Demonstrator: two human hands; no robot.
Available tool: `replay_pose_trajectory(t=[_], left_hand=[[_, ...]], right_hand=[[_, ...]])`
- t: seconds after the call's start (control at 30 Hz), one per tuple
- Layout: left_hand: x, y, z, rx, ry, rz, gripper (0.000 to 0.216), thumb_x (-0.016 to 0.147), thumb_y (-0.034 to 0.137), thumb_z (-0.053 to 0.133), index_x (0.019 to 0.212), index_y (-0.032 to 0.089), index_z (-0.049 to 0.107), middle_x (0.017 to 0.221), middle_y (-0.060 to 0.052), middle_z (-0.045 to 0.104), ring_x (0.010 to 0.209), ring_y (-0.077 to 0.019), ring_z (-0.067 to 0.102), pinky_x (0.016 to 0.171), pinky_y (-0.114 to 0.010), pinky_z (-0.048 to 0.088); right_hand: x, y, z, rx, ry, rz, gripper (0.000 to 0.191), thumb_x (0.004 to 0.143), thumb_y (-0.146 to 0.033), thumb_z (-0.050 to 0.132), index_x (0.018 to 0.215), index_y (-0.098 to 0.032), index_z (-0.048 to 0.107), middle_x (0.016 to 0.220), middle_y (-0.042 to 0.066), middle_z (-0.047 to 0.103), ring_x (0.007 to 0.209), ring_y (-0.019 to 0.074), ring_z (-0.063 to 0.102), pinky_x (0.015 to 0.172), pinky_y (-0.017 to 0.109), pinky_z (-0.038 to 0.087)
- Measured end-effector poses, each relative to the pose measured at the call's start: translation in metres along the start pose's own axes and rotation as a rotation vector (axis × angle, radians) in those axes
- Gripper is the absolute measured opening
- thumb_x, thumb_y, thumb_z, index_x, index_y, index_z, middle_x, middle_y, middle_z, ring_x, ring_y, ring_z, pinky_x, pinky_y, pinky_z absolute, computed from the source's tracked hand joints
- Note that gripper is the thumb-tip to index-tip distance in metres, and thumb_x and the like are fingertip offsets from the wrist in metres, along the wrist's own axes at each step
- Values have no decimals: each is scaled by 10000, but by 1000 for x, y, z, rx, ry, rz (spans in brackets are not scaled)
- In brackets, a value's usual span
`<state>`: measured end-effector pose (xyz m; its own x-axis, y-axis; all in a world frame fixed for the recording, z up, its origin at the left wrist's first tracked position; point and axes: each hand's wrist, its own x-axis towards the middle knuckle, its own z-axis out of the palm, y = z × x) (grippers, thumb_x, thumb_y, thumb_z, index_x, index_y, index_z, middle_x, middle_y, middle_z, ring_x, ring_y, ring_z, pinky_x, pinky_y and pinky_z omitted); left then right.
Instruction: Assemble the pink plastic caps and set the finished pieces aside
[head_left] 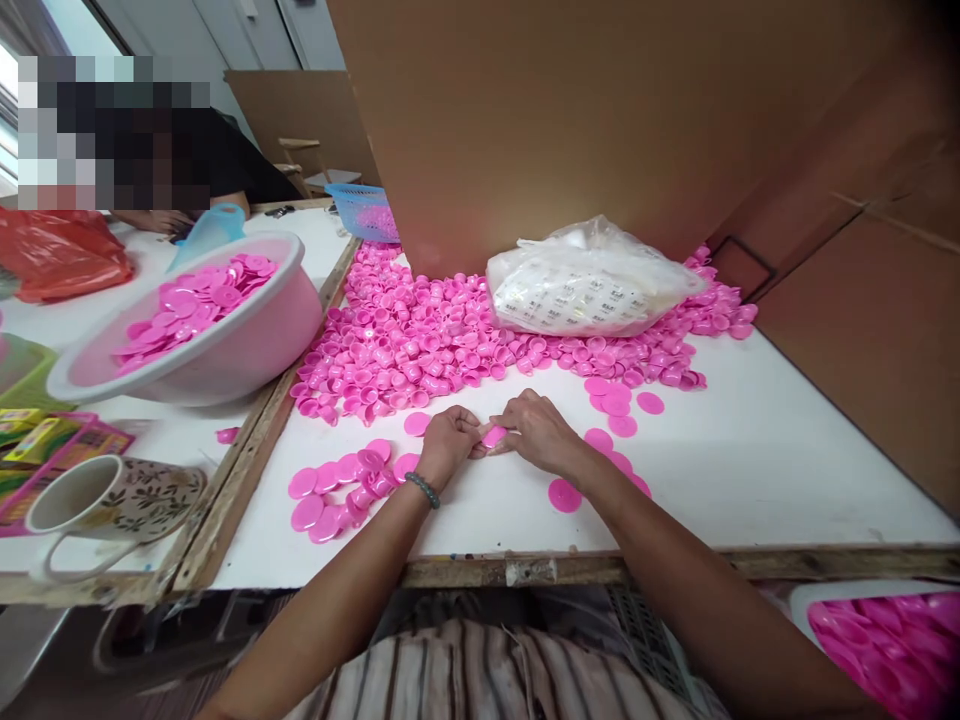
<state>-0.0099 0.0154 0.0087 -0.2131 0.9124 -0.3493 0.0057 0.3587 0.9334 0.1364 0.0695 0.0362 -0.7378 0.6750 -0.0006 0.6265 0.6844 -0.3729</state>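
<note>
Over the middle of the white table, my left hand point(451, 442) and my right hand point(534, 430) meet, fingers pinched around one small pink plastic piece point(493, 436). Fingers cover part of it, so its full shape is hidden. Left of my left hand lie pink discs and small pink cups point(337, 490) in a loose cluster. On the right, near my right wrist, flat pink discs point(565, 495) lie scattered, with more discs point(616, 400) farther back. Behind my hands spreads a big heap of tiny pink cups point(420, 335).
A clear plastic bag point(585, 290) rests on the heap against a tall cardboard sheet point(600, 120). At left stand a pink basin point(247, 345) of discs, a patterned mug point(154, 500) and a blue basket point(364, 212). Another person leans over the table beyond. A tub point(802, 605) sits lower right.
</note>
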Motion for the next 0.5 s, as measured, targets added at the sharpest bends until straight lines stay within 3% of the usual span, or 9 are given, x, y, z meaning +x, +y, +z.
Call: replay_pose_trajectory(t=[0.1, 0.17, 0.27, 0.33, 0.4, 0.5], left_hand=[[-12, 3, 1, 346, 93, 210, 209, 746, 347, 615, 812, 163, 541, 612, -10, 586, 579, -152, 586, 604, -286, 490], [-21, 7, 3, 645, 150, 440, 216, 794, 331, 555, 955, 188, 570, 836, -61, 631, 803, -200, 588, 758, -346, 462], [-30, 12, 6, 987, 130, 678, 263, 798, 331, 553, 1040, 232, 584, 1211, -93, 511, 1150, -295, 400, 957, -479, 304], [-31, 15, 3, 1153, 138, 665, 235, 788, 345, 565, 989, 233, 611, 1287, -102, 446, 1237, -351, 268, 988, -579, 171], [-30, 17, -4, 1258, 185, 548, 232, 798, 353, 545, 982, 227, 610, 1293, -123, 434, 1258, -381, 208, 962, -648, 95], [-34, 20, -20, 1310, 214, 332, 285, 826, 360, 483, 1049, 203, 566, 1229, -148, 477, 1208, -381, 284, 915, -657, 184]], right_hand=[[-31, 1, -2, 16, 153, 7, 189, 808, -321, 582, 935, -198, 650, 866, 62, 591, 826, 189, 455, 682, 290, 355], [-60, 3, -6, 13, 226, 71, 168, 835, -291, 542, 915, -181, 641, 846, 62, 595, 810, 184, 471, 682, 288, 369], [-99, 5, -9, -33, 187, 150, 160, 849, -196, 485, 788, -179, 632, 808, 56, 585, 772, 178, 491, 665, 285, 379], [-114, 3, -5, -31, 113, 138, 167, 831, -154, 488, 730, -185, 618, 796, 50, 574, 762, 173, 496, 646, 273, 382], [-116, -3, 4, -22, 67, 121, 177, 823, -141, 491, 695, -188, 602, 771, 40, 561, 743, 162, 497, 618, 258, 378], [-98, -15, 13, -10, 34, 85, 203, 835, -143, 471, 675, -185, 588, 739, 27, 545, 698, 140, 502, 575, 238, 367]])
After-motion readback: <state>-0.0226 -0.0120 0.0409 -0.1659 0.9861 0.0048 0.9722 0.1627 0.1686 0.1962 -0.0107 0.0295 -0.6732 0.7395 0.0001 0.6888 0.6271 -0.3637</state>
